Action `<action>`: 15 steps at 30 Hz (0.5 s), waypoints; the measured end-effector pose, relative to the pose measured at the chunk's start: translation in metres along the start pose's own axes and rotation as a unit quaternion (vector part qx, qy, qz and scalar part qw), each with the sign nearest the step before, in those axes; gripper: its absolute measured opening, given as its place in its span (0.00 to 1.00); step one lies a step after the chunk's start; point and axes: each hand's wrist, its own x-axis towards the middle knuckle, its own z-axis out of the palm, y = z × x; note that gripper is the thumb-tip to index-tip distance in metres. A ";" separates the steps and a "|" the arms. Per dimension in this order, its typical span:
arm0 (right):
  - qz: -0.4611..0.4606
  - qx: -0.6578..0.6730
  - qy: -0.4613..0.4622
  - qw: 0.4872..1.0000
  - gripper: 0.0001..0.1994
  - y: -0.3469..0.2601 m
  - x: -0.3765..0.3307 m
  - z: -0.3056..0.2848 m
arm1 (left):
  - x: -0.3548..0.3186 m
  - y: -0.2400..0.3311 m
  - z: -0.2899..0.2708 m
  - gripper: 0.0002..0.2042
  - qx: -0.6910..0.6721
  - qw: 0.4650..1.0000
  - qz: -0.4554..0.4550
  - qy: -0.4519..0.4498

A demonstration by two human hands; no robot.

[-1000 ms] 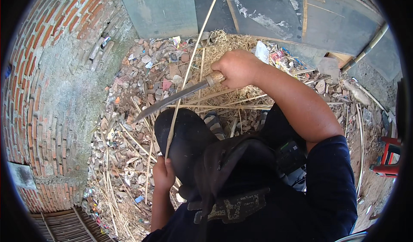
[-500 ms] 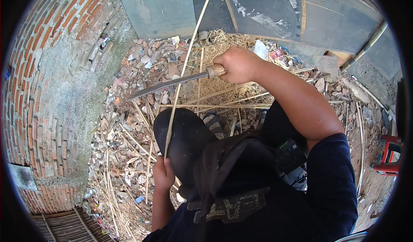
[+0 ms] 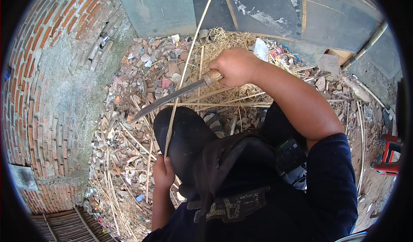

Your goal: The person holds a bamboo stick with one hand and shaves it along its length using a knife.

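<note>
My left hand is closed around the lower end of a long, pale bamboo strip. The strip slants up and away over my left knee, its far tip in front of the dark panels. In my right hand is the wooden handle of a machete, fingers wrapped round it. The long grey blade points left and toward me, and crosses the strip above my knee. Whether the edge bites into the strip, I cannot tell. A heap of pale shavings lies beyond my right hand.
A brick wall rises on the left. Grey panels close off the far side. Rubble and litter cover the ground, with several loose bamboo strips at lower left. A red plastic thing stands at far right.
My right hand has drawn the machete slightly down and toward me, so its blade crosses the strip nearer my knee. The strip's far tip has shifted slightly right; my left hand stays put.
</note>
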 end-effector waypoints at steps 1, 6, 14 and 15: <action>0.004 0.000 0.013 1.000 0.12 0.003 0.000 0.000 | -0.001 -0.001 0.000 0.21 0.000 1.000 -0.001 0.000; 0.053 0.041 0.044 0.997 0.11 0.034 0.002 0.001 | -0.001 -0.003 -0.002 0.17 0.000 1.000 -0.001 -0.002; 0.045 0.023 0.089 0.995 0.09 0.026 -0.005 0.008 | 0.001 -0.005 -0.001 0.19 0.006 1.000 -0.002 -0.013; -0.001 0.023 0.094 0.995 0.07 0.019 -0.005 0.011 | 0.000 -0.002 -0.003 0.17 0.015 1.000 -0.006 -0.015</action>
